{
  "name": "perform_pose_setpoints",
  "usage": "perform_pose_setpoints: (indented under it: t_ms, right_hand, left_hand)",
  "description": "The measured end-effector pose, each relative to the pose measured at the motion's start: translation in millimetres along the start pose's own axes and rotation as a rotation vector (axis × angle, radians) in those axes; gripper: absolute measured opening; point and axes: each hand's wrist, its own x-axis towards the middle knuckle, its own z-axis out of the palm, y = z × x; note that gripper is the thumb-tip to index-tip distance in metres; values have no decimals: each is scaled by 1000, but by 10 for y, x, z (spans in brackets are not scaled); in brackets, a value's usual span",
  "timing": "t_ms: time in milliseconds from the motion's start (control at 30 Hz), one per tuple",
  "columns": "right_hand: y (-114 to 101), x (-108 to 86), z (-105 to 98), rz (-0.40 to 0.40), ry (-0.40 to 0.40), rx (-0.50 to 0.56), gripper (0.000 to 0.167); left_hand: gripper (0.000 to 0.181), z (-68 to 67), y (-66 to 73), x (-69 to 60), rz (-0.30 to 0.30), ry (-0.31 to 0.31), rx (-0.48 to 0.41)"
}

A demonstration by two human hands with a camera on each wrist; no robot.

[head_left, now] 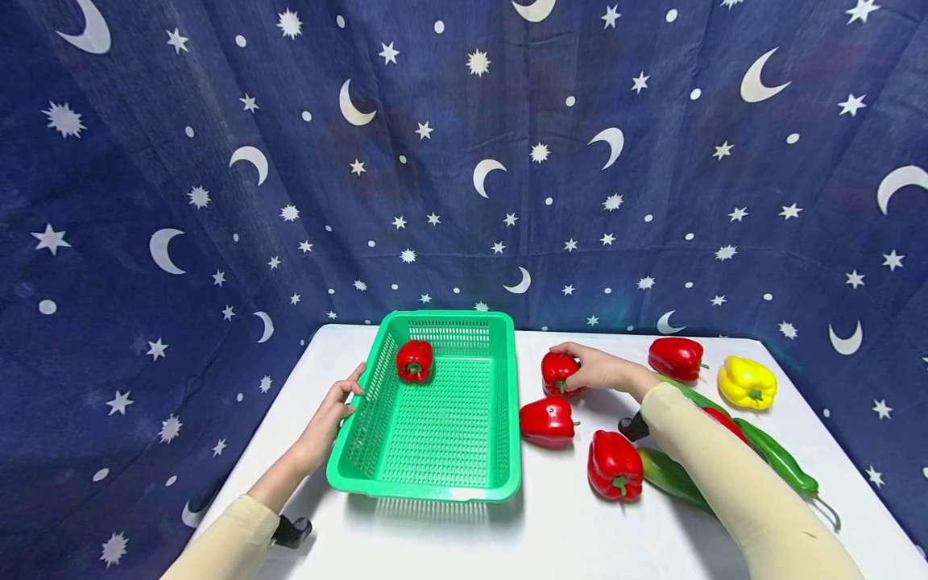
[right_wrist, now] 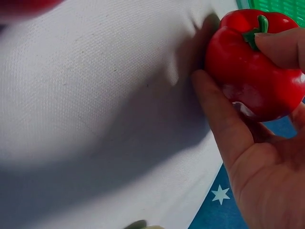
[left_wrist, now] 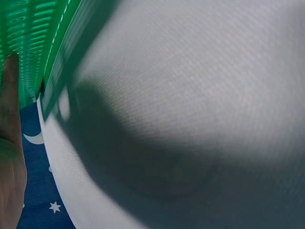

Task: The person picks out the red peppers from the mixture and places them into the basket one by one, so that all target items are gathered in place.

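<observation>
At the left side of a green plastic basket (head_left: 511, 403), my left hand (head_left: 322, 427) rests its fingers against the wall near the rim. One straight finger touches the slotted side in the left wrist view. A red bell pepper (head_left: 415, 356) sits inside, toward the back left. Right of the basket, my right hand (head_left: 598, 369) holds another red bell pepper (right_wrist: 252, 71), its thumb by the green stem and its fingers around the side. Just in front of that hand lies a red bell pepper (head_left: 547, 422), close to the basket's right wall.
Nearer to me on the white table (head_left: 551, 532) is a red bell pepper (head_left: 615, 466). At the back right are a red bell pepper (head_left: 676, 358) and a yellow bell pepper (head_left: 747, 382). Long green peppers (head_left: 779, 455) lie partly behind my right sleeve. A star-patterned blue curtain (head_left: 449, 161) hangs behind.
</observation>
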Motion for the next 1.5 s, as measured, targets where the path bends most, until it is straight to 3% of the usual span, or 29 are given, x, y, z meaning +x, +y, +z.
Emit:
perform_pose_setpoints:
  t_ms: [333,1133,1300,1500]
  right_hand:
    - [-30,-21,12,-4,0,-54,85]
    - [0,-26,17,2,24,-20,85]
    - [-31,-85,-75,2,53,-8,84]
    - [-211,-170,-285,-37,70,34,81]
  left_hand:
    - [27,2,8,-3,22,-9,4]
    - [28,19,2,3,12,6,-12]
    - [28,33,4,15,6,-7,-4]
    - [26,4,13,-15,25,-10,44]
